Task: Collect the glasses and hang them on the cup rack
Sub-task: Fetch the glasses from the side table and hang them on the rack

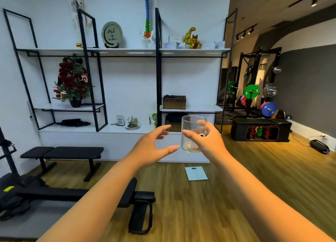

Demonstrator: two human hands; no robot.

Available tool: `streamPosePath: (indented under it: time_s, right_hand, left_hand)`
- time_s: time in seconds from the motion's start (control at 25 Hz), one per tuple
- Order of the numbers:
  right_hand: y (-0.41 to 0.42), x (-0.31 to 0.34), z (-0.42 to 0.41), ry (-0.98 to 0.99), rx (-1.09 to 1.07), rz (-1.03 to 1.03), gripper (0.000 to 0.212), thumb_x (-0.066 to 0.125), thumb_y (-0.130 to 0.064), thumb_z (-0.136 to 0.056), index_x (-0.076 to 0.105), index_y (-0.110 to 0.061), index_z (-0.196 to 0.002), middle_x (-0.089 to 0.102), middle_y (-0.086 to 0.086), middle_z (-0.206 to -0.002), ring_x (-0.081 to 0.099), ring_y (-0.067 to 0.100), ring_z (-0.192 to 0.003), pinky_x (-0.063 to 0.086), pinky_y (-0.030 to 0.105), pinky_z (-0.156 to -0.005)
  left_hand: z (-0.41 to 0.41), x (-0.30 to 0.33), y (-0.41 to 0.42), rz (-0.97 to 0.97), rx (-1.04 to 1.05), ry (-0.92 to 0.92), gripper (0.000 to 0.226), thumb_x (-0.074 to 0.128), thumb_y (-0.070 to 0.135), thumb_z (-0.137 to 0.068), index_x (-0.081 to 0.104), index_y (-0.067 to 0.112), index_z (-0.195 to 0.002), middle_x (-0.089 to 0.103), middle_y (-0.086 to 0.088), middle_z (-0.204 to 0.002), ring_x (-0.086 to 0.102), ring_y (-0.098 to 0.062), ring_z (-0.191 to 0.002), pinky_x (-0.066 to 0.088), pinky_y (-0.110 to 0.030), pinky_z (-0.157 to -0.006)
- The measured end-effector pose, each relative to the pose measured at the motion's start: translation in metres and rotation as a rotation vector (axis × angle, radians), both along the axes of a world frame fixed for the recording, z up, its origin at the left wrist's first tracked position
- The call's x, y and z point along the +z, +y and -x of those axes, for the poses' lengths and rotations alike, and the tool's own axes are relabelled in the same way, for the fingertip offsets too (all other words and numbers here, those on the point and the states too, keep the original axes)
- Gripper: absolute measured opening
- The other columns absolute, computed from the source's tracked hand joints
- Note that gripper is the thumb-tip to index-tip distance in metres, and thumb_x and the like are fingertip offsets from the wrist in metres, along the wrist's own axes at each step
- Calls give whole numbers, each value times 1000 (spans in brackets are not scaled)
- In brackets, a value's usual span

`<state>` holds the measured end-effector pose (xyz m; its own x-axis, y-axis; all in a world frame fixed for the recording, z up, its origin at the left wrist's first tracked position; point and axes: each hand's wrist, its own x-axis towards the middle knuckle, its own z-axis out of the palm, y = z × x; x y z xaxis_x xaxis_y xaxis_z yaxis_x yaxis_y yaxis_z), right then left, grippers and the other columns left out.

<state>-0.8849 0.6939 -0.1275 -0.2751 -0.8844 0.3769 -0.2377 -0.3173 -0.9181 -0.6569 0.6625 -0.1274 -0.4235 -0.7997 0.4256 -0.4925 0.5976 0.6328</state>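
Gym or fitness studio. Squat rack (254,81) with a loaded barbell, green weight plate (251,91), more coloured plates on the floor beside it; black workout bench (61,153); bathroom scale (196,173) on wood flooring; spine model (147,17) on the wall shelving (127,51).

On my feed, both forearms run bare to the frame edge: no sleeves, watch, rings or gloves on left hand (151,147) or right hand (209,143).

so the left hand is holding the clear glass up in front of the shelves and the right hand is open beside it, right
Not quite: the hands are swapped. In the head view the right hand holds the clear glass in front of the shelves, and the left hand is open beside it.
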Motion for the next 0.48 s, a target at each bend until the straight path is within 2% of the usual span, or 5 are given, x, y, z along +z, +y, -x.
streamPosePath:
  time_s: [0.08, 0.12, 0.28, 0.48]
  right_hand:
    - [-25, 4, 6, -7, -16, -2, 58, 93, -55, -71, 55, -43, -113, 66, -8, -115, 66, 13, -108, 64, 45, -88]
    - [-38, 5, 9, -12, -23, -3, 58, 93, -55, -70, 56, -43, -112, 66, -9, -114, 66, 12, -106, 64, 47, -90]
    - [-92, 6, 33, -29, -32, 19, 56, 93, -61, -65, 59, -47, -106, 63, -20, -108, 66, 4, -99, 66, 41, -85]
    - [-172, 7, 84, -72, -18, 29, 52, 93, -61, -66, 61, -49, -105, 69, -16, -107, 68, 8, -101, 66, 36, -81]
  left_hand:
    - [2, 1, -28, -10, -4, 30, 76, 71, 64, -86, 43, 43, -153, 60, 20, -139, 56, 3, -126, 45, -26, -105]
    - [6, 2, -43, -9, -9, 48, 71, 70, 61, -89, 45, 42, -153, 61, 19, -138, 56, 2, -126, 45, -27, -106]
    - [37, 11, -105, 3, -45, 93, 61, 69, 53, -94, 49, 40, -150, 63, 15, -136, 57, 1, -127, 46, -28, -107]
    - [88, 10, -182, 9, -59, 107, 63, 71, 54, -93, 48, 42, -150, 63, 22, -130, 60, 7, -118, 43, -17, -92]
